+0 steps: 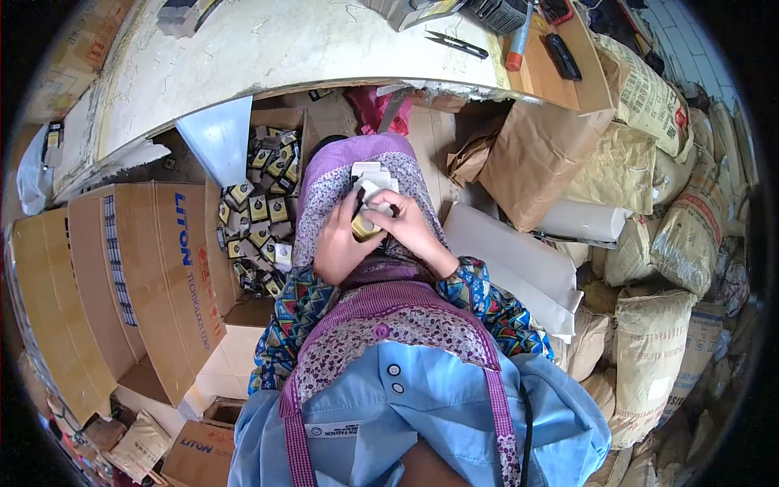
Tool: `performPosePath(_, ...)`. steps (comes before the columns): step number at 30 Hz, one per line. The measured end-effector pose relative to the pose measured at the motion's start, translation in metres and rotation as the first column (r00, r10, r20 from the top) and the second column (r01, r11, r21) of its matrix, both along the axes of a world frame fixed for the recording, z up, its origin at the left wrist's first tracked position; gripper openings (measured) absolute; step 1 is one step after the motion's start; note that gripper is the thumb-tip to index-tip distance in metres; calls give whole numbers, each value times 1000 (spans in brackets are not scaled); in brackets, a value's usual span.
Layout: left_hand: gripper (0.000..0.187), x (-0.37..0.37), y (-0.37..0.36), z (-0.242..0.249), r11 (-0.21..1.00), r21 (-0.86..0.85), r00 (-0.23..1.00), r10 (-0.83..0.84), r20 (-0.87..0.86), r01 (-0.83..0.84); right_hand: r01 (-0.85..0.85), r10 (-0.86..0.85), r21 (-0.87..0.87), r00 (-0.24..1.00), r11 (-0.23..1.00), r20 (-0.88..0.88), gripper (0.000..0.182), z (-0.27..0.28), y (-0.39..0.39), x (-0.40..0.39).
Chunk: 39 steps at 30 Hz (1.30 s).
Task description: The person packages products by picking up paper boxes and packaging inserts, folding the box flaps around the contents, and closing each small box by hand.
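Note:
Over the lap, my left hand [334, 245] is closed around a small yellow, black and white card box [365, 228]. My right hand [407, 229] meets it from the other side, its thumb and fingers pinched on the pale upper part of the same box. Just beyond the fingers, a stack of flat whitish cards [372, 172] rests on the purple flowered apron [329, 169]. The fingers partly cover the box, so its exact shape cannot be made out.
An open carton with many small black-and-yellow boxes [268, 209] stands left of my knees. Further left is a large open LITON carton [166, 268]. On the worktable [268, 49] lie thread snips [457, 45] and a marker [519, 42]. Packed sacks [649, 349] crowd the right.

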<state>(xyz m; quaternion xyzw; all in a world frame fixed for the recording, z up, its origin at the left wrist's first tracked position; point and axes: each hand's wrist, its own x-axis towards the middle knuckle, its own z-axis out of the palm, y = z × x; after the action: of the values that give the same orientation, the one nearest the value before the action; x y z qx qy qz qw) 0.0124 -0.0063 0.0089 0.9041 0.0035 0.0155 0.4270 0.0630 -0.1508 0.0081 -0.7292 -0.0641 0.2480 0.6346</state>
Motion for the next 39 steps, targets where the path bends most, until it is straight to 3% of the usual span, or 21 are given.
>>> performPosePath(2,69,0,1,-13,998,-44,998,56,29,-55,6,6,134,996,991,-92,11,-1,0,-1)
performPosePath(3,63,1,2,-14,990,-89,992,112,53,-107,-107,108,10,993,994,-50,13,-4,-5,1)
performPosePath(6,50,-3,1,-12,988,-101,991,107,-82,-115,-101,98,53,994,993,56,12,-14,-6,1)
performPosePath(7,41,-4,3,-18,990,-116,997,75,-6,-75,-102,99,54,994,993,55,12,-17,-6,-1)
performPosePath(8,41,-4,6,-21,990,-116,997,75,-4,-75,-69,68,62,997,996,20,12,-20,-7,-1)
performPosePath(10,35,-4,8,-23,947,-316,998,49,-49,-62,-37,38,67,999,997,-18,12,-22,-7,-2)
performPosePath(12,33,-3,4,-18,913,-401,995,46,-90,-78,172,-172,147,985,974,-8,13,-17,0,-4)
performPosePath(14,36,0,-3,-9,512,-839,982,55,-181,-183,255,-259,222,966,941,-13,15,-12,3,-3)
performPosePath(16,35,-1,4,-14,524,-829,975,9,-221,-193,1,-9,87,995,996,97,15,-13,-5,-1)
performPosePath(19,25,-2,7,-16,635,-763,979,-50,-198,-122,-59,53,55,993,997,107,19,-10,-9,1)
performPosePath(20,25,-2,6,-13,634,-763,979,-51,-199,-122,-59,53,54,993,997,106,19,-9,-7,0)
performPosePath(22,24,-1,2,-4,617,-772,980,-4,-200,-155,166,-186,128,969,978,161,19,6,1,0)
performPosePath(26,24,-4,2,-16,589,-784,976,38,-214,-195,83,-95,75,979,994,181,11,-9,-6,6)
performPosePath(27,24,-5,2,-16,592,-787,981,28,-194,-173,190,-193,131,981,973,8,10,-11,-1,5)
performPosePath(31,26,-6,3,-14,598,-782,973,-13,-232,-178,227,-194,226,968,947,-158,10,-13,-3,9)
performPosePath(33,26,-5,4,-14,592,-787,979,23,-201,-176,39,-29,117,996,992,-86,9,-3,-11,13)
performPosePath(36,25,-6,1,-11,545,-815,978,54,-200,-197,-99,99,35,995,994,-11,8,-5,-23,13)
performPosePath(38,25,-6,1,-12,506,-833,973,52,-226,-221,-125,125,-2,992,992,23,8,-6,-23,13)
performPosePath(39,24,-7,3,-17,546,-810,971,27,-236,-212,-117,118,-15,992,993,40,10,-7,-21,11)
